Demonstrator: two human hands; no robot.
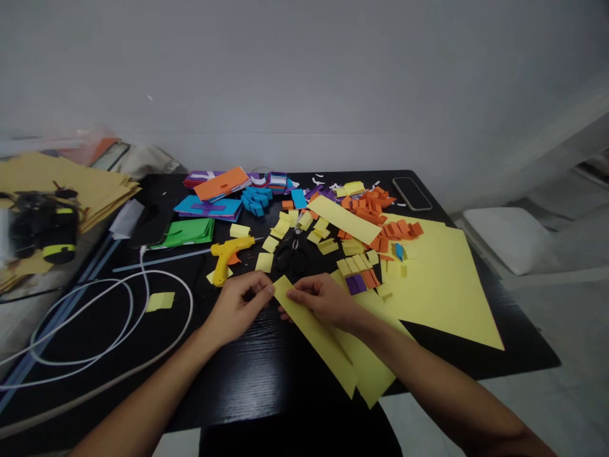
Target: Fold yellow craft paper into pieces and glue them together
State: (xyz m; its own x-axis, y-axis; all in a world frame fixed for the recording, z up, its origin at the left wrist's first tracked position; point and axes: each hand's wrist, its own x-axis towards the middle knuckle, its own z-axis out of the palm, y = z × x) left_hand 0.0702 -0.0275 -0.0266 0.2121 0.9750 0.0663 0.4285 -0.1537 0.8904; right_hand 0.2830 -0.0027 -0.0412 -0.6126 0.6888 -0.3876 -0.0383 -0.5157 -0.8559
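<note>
Forearms enter from the lower edge and both hands meet on a yellow paper strip point(316, 336), which lies slantwise on the black table point(266, 374) with its near end reaching past the table's front edge. Left hand point(235, 308): thumb and fingers pinched on the strip's far corner. Right hand point(323, 301): fingers curled and pinched on the same far end, just beside the left. A second yellow strip point(373, 377) lies partly under the first. Black scissors point(291, 257) rest just beyond the hands; a yellow glue gun point(227, 254) lies to their left, its white cable point(143, 298) looped across the table. Small folded yellow pieces point(354, 263) and orange pieces point(399, 230) are scattered beyond, on and beside a large yellow sheet point(442, 285). Stacked coloured paper point(221, 184) and a phone point(412, 193) sit at the far edge.
</note>
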